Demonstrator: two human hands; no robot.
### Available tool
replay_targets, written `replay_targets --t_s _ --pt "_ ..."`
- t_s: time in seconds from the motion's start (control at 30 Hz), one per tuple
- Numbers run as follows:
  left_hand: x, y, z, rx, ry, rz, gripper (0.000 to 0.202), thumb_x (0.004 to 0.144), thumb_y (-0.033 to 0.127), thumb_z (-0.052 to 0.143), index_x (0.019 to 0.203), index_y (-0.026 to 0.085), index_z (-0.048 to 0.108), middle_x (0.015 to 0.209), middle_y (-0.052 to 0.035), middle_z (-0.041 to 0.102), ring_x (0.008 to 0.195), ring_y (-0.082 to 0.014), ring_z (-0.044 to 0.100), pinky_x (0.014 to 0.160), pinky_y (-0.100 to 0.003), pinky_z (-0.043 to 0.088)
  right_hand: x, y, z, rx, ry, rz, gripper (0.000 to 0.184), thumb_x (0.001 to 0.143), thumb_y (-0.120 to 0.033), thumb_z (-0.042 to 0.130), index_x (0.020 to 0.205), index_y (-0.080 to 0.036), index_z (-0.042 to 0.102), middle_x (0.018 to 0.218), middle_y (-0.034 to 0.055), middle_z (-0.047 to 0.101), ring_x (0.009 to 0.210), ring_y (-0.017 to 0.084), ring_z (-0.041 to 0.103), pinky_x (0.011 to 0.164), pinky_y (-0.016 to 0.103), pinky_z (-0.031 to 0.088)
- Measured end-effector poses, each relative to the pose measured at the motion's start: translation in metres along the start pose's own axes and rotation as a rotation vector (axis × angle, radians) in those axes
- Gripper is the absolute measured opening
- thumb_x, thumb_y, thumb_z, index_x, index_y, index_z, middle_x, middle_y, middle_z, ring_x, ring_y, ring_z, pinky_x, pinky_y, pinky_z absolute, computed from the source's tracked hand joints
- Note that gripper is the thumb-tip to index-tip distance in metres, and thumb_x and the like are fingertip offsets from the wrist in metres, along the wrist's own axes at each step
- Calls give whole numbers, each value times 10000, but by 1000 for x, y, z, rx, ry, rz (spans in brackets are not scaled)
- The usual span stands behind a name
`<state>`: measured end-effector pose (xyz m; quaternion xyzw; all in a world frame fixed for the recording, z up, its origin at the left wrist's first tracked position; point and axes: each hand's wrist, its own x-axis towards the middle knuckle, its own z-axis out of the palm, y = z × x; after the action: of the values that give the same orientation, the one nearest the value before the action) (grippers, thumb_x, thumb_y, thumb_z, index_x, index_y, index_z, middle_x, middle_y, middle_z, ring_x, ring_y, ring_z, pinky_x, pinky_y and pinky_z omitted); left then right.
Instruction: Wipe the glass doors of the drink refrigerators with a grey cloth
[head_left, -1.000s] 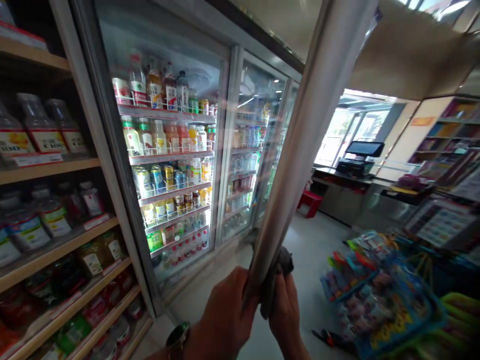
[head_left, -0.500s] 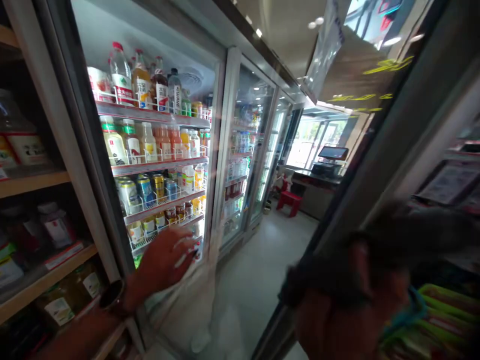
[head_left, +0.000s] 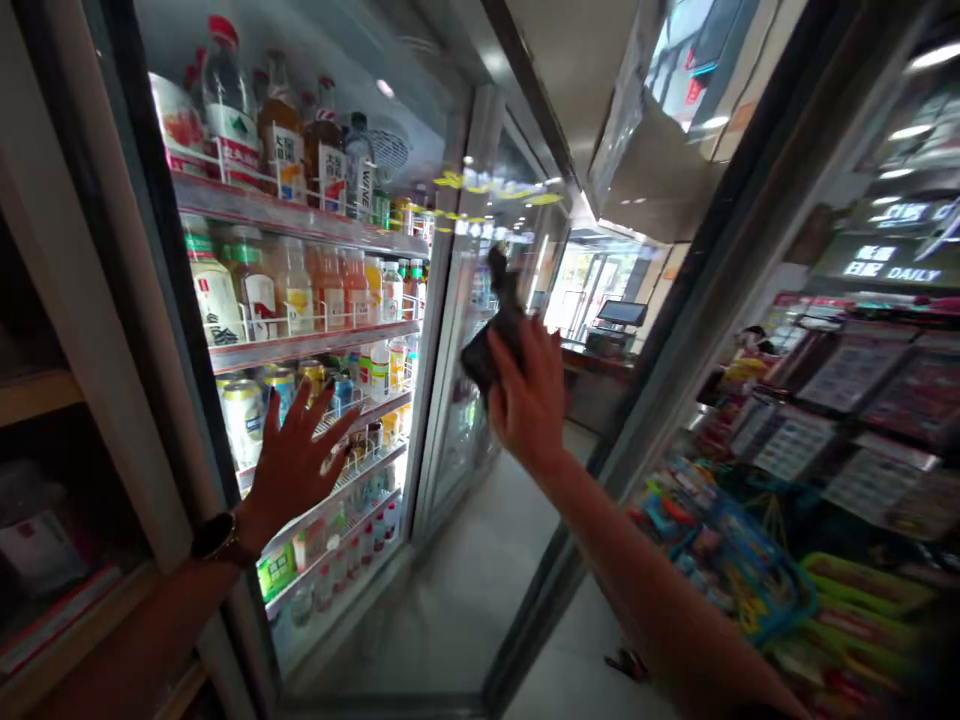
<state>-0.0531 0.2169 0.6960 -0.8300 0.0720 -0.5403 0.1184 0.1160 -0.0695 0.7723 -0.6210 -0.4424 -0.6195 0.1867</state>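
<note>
We list:
- "WAVE", running vertically, on the label of a dark-capped bottle (head_left: 361, 170), top shelf.
- "DAILY", white capitals after Chinese characters, on a dark sign (head_left: 877, 262) at right.
- Chinese characters, partly legible, on a neighbouring brown bottle (head_left: 328, 168).
- Yellow marks (head_left: 495, 186), too blurred for us to read.

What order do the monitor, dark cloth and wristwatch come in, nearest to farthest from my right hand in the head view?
1. Dark cloth: gripped in the right hand.
2. Wristwatch: on the left wrist, lower left.
3. Monitor: far in the background, right of center.
</note>
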Motion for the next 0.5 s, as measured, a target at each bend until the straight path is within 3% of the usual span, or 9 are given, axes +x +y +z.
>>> replay_targets --t_s 0.07,0.13,0.2,0.27,0.33,0.4,0.43,0.5 --pt "-4 -1 13 -6 -18 -13 686 987 313 640 1613 363 364 1684 -99 389 1631 -337 192 1323 -639 116 22 14 25 -9 80 196 741 956 -66 408 1658 -266 281 1767 78 202 1649 322 150 1295 686 260" --pt "-5 -3 23 -19 -26 -20 667 990 311 632 1607 349 382 1674 -103 407 1628 -334 204 1325 -640 103 7 -1 55 34 33 253 789 960 -67 399 1685 -294 187 1778 76 154 1647 346 143 1279 711 279" --pt "-6 -7 29 -33 -25 -27 659 989 315 633 1602 339 395 1668 -108 417 1624 -331 219 1327 -635 92 -36 -34 85 132 -139 116 780 982 -77 424 1686 -314 187 1772 78 194 1643 327 179 1277 659 340" --pt "-7 -11 35 -38 -30 -32 664 983 317 641 1601 339 399 1666 -113 419 1619 -340 233 1324 -643 93 -87 -64 110 245 -316 -151 710 999 -71 455 1647 -324 315 1719 63 353 1604 251 316 1268 538 420" --pt "-9 -16 41 -31 -39 -32 682 975 297 644 1604 354 389 1666 -109 420 1610 -353 253 1315 -661 109 -118 -68 131 325 -437 -345 586 1012 -78 487 1558 -290 481 1624 55 512 1545 204 427 1266 467 436" --pt "-9 -19 49 -6 -42 -30 708 967 266 644 1612 366 370 1658 -104 433 1602 -357 274 1308 -671 133 -117 -42 153 358 -507 -338 485 1022 -90 489 1474 -237 583 1564 81 577 1543 219 431 1295 499 380" --pt "-9 -20 54 11 -40 -28 717 964 255 644 1614 367 363 1650 -103 446 1599 -355 284 1307 -670 146 -105 -20 166 355 -513 -248 469 1024 -88 474 1457 -213 601 1567 105 571 1565 239 395 1310 535 337" --pt "-5 -20 64 49 -45 -23 718 965 248 644 1614 364 359 1636 -103 465 1597 -349 293 1307 -665 162 -67 26 193 315 -425 84 519 1012 -55 396 1488 -174 567 1623 148 494 1614 259 286 1325 593 254"
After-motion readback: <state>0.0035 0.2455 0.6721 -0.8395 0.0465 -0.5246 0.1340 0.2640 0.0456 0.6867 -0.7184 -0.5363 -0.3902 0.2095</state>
